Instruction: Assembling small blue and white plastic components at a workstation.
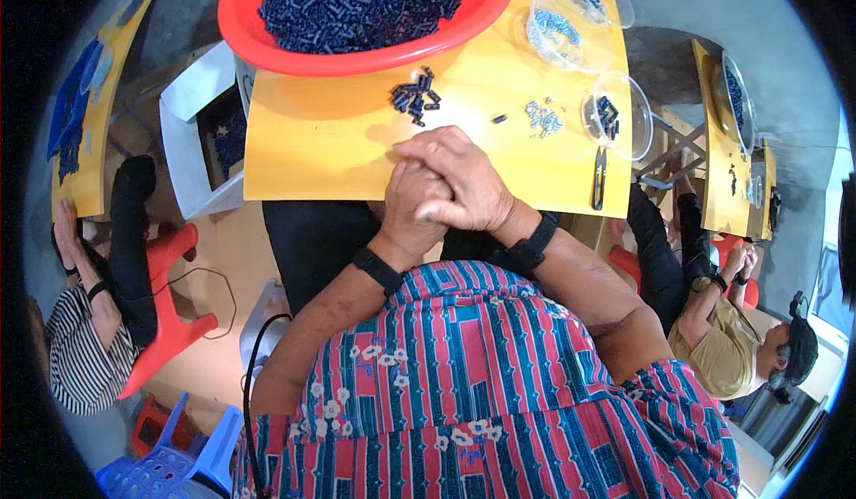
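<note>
My right hand point(470, 181) lies folded over my left hand point(415, 197) at the table's near edge. The fingers of both are closed, the left ones partly hidden under the right, and no object shows in either. Just beyond them lies a small heap of dark blue tube-shaped pieces point(415, 98). One single dark piece point(499, 119) sits to its right, beside a patch of small silvery pieces point(543, 120). Farther off, a big red basin point(374, 60) is filled with the same dark pieces.
Thread snips point(598, 179) rest near the right edge of the yellow table point(312, 156), below a clear tub point(636, 138) holding dark pieces. Another clear tub point(571, 53) holds pale blue bits. A white box point(183, 156) stands left. Other people sit at tables on both sides.
</note>
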### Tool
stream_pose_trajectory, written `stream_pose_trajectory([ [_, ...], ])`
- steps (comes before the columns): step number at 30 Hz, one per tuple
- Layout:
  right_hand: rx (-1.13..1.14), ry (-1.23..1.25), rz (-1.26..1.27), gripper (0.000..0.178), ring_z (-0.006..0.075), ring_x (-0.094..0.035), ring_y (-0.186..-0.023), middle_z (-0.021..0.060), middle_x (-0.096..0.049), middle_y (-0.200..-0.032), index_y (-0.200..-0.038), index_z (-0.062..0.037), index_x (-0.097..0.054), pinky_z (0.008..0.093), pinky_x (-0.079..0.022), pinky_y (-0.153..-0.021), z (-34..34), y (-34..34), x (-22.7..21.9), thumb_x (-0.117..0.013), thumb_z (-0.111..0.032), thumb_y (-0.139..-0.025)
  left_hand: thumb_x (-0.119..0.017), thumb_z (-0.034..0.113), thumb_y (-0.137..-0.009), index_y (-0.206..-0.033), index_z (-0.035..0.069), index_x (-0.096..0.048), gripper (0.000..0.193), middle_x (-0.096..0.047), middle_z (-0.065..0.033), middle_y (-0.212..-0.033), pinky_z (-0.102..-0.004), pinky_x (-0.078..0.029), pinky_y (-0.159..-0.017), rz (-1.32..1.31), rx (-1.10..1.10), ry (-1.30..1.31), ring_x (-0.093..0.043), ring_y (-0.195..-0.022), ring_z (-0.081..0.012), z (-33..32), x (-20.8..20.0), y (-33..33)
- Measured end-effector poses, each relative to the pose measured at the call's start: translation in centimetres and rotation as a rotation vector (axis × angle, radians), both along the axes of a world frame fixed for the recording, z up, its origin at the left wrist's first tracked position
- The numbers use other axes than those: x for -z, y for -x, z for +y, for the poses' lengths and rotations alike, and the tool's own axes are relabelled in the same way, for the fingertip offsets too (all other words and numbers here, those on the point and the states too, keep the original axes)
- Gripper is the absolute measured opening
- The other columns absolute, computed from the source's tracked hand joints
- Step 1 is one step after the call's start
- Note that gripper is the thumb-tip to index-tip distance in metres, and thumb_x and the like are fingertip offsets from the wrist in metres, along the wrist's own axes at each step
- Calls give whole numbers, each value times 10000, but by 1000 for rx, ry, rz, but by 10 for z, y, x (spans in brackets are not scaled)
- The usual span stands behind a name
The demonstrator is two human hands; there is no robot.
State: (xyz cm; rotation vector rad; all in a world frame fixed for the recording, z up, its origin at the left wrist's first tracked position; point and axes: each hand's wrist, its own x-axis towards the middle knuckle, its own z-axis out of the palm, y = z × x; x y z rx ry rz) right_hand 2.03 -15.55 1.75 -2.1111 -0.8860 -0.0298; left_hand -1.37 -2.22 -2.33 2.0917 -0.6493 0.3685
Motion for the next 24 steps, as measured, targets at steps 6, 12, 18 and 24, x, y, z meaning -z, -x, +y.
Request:
stream_pose_trajectory([
  [6,160,-285,107,548,331,-575,-1071,171,-631,-1110,-1151,-21,-636,411,-451,-956,-3,-3,4,-635,-471,-839,-723,151,-743,-871,63,-626,183,-621,-93,-861,-430,-440,-753,82,-18,6,-584,-842,-307,3,-18,-7],
  [12,156,-288,119,421,304,-593,-1042,160,-640,-1079,-1090,-21,-673,391,-459,-949,3,-4,6,-640,-377,-868,-707,132,-746,-965,56,-659,237,-634,-118,-971,-457,-456,-804,198,19,46,-591,-948,-335,5,-17,-12],
  [18,157,-329,109,360,305,-600,-1038,163,-649,-1052,-1059,-32,-687,392,-463,-946,10,-9,-3,-653,-328,-857,-683,113,-761,-959,44,-654,211,-659,-131,-959,-462,-469,-800,290,14,49,-615,-915,-347,4,-18,-13],
  [24,75,-150,10,383,345,-579,-1029,136,-650,-1032,-1037,-52,-679,427,-462,-940,14,-13,4,-673,-380,-839,-659,147,-805,-1032,30,-623,258,-654,-141,-992,-453,-465,-825,327,-63,132,-601,-964,-357,-1,-3,-11],
])
